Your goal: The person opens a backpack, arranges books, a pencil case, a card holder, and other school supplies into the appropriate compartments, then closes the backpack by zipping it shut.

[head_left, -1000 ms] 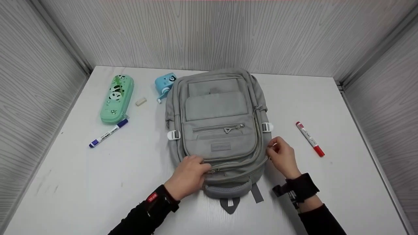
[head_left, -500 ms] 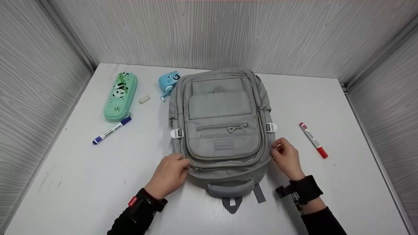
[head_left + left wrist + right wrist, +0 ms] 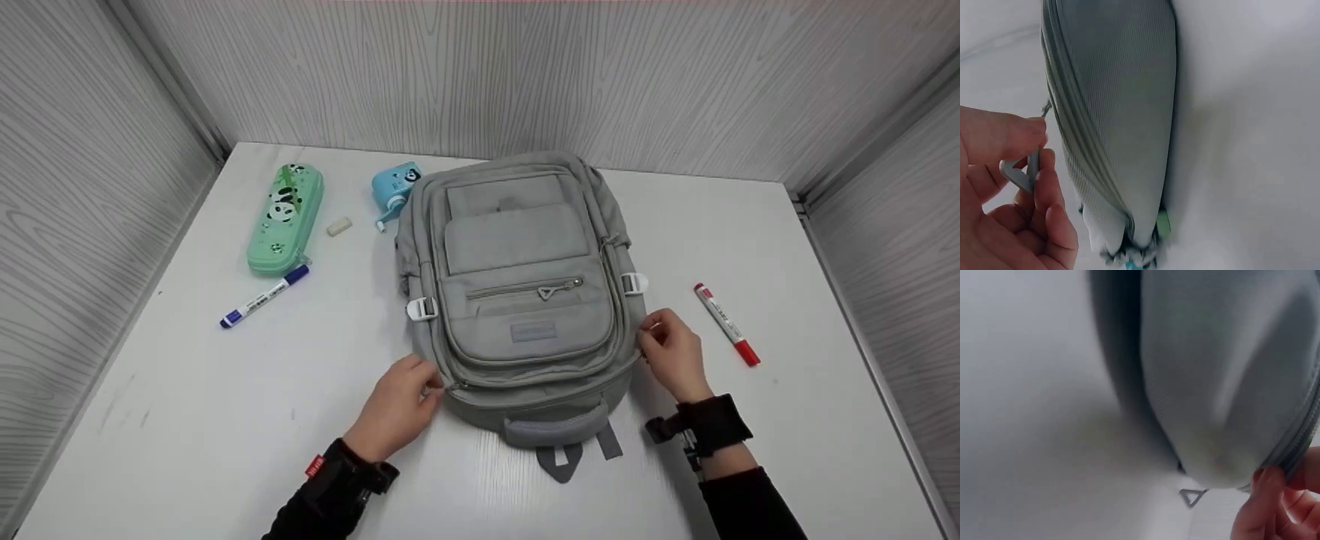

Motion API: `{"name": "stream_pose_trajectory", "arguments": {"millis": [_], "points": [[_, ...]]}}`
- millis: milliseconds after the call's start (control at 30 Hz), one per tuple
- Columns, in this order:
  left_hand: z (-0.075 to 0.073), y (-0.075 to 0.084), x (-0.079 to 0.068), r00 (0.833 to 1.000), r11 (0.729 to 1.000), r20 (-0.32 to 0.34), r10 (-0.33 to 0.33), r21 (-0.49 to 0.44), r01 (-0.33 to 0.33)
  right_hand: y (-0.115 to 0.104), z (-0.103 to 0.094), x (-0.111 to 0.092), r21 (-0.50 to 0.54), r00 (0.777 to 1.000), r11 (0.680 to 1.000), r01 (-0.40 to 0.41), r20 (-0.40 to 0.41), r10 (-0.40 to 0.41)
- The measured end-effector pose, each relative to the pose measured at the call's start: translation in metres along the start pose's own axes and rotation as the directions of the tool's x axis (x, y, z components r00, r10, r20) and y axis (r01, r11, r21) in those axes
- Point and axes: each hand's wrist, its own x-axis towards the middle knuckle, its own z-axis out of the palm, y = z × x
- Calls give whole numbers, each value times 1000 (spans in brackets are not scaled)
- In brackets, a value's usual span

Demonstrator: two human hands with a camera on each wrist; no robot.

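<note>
A grey backpack [image 3: 517, 240] lies on its back, its handle end [image 3: 556, 427] towards me. At the bag's near left corner, my left hand [image 3: 395, 409] pinches a zipper pull [image 3: 1020, 179] between thumb and fingers; the left wrist view shows the pull's triangular grey end. The zipper track [image 3: 1081, 118] runs along the bag's side beside that hand. On the opposite side, my right hand [image 3: 673, 356] pinches the bag's edge by the zipper seam [image 3: 1297, 436]. Another triangular pull [image 3: 1192, 498] hangs beyond the bag in the right wrist view.
Left of the bag lie a green panda pencil case [image 3: 286, 219], a blue marker [image 3: 264, 297] and a small eraser [image 3: 339, 226]. A blue pencil sharpener [image 3: 395, 187] touches or nearly touches the bag. A red marker [image 3: 727, 324] lies to the right. Panels [image 3: 480, 82] enclose the white table.
My left hand has travelled left along the zipper from the near middle to the near left corner. The bag's handle end has swung slightly right. My right hand keeps its pinch.
</note>
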Motion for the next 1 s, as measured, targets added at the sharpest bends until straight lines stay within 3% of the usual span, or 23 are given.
{"name": "stream_pose_trajectory", "arguments": {"millis": [133, 233, 300, 367, 433, 533, 633, 700, 800, 900, 1000], "points": [[14, 12, -1, 998, 997, 69, -7, -82, 12, 7, -1, 11, 7, 1000, 1000, -15, -16, 15], [25, 18, 1, 995, 986, 101, -10, -166, 27, 5, -1, 13, -15, 994, 1000, 21, -110, -22], [33, 22, 3, 994, 975, 106, -8, -218, 31, -3, 0, 8, -44, 975, 994, 97, -197, -103], [40, 25, 5, 994, 963, 104, -9, -267, 37, -15, 4, -4, -85, 939, 974, 208, -261, -224], [47, 29, 6, 995, 953, 103, -7, -300, 38, -30, 10, -20, -131, 892, 928, 348, -258, -371], [57, 37, 8, 995, 941, 95, 1, -338, 31, -52, 23, -48, -196, 800, 809, 554, -145, -582], [65, 46, 10, 996, 929, 87, 18, -371, 16, -65, 38, -70, -241, 701, 684, 689, -18, -713], [69, 52, 13, 997, 922, 76, 27, -387, 5, -69, 46, -78, -268, 668, 639, 721, 24, -744], [70, 58, 15, 996, 901, 84, 6, -433, 31, -69, 55, -85, -306, 670, 631, 713, 30, -742], [67, 62, 18, 992, 845, 120, -36, -526, 94, -67, 60, -86, -336, 680, 639, 692, 6, -733], [62, 65, 21, 985, 790, 158, -63, -596, 146, -66, 63, -84, -360, 676, 637, 682, -24, -737]]}}
